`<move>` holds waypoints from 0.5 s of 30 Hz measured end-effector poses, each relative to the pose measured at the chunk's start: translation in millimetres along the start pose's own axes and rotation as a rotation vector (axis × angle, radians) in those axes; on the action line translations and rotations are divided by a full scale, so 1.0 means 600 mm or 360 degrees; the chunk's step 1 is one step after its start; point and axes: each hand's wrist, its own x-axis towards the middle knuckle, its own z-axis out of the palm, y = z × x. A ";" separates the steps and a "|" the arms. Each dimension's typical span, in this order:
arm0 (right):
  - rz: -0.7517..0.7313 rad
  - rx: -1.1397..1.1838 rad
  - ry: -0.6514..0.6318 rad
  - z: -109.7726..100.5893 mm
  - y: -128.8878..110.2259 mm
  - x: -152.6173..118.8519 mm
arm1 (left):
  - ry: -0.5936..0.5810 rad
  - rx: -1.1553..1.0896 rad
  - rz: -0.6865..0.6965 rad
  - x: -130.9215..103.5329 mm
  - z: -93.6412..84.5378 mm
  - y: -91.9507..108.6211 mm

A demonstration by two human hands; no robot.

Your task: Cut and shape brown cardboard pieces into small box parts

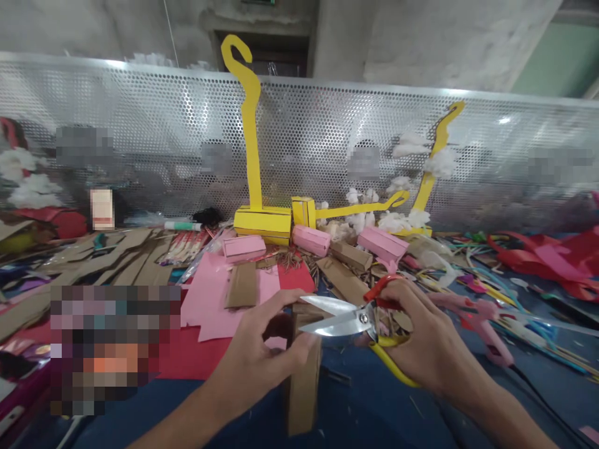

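Note:
My left hand [255,352] has its thumb and fingers closed around a long brown cardboard strip [303,399], whose lower end hangs over the dark blue table. In my right hand [425,340] are scissors [362,318] with one red and one yellow handle. Their blades are parted and point left. The tips reach the upper part of the strip, close to my left thumb and index finger; whether they touch the cardboard I cannot tell. Behind my hands, a brown cardboard piece [242,285] lies on pink sheets [210,299].
Yellow hook-shaped pieces on boxes [262,224] stand at the back before a perforated metal panel [299,137]. Small pink boxes [382,243] sit in front. Cardboard strips [140,255] pile up at left. A pink glue gun [486,330] with its cord lies at right, near red ribbon [538,259].

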 end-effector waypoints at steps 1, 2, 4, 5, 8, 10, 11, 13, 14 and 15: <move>0.0060 0.0045 0.0026 0.002 0.001 -0.002 | 0.0034 0.0062 0.0098 -0.001 -0.001 -0.003; 0.0150 0.0120 0.0040 0.006 0.002 -0.003 | 0.0085 0.0132 0.0224 -0.003 -0.003 -0.007; 0.0373 0.0311 0.0026 0.017 0.009 -0.003 | 0.0196 0.0279 0.0505 -0.005 -0.007 -0.017; 0.0475 0.0394 -0.0010 0.023 0.014 -0.003 | 0.0235 0.0346 0.0625 -0.007 -0.008 -0.022; 0.0606 0.0284 -0.0132 0.045 0.037 0.002 | 0.0270 0.0439 0.0872 -0.010 -0.010 -0.031; 0.0577 0.0192 -0.0192 0.058 0.053 0.003 | 0.0261 0.0395 0.0935 -0.011 -0.010 -0.029; 0.0553 0.0176 -0.0218 0.064 0.060 0.003 | 0.0254 0.0341 0.0904 -0.010 -0.010 -0.025; 0.0509 0.0178 -0.0260 0.072 0.068 0.002 | 0.0224 0.0156 0.0711 -0.008 -0.008 -0.016; 0.0492 0.0177 -0.0278 0.073 0.069 0.002 | 0.0198 0.0044 0.0583 -0.007 -0.007 -0.012; 0.0481 0.0175 -0.0291 0.073 0.068 0.001 | 0.0170 -0.0059 0.0472 -0.006 -0.006 -0.009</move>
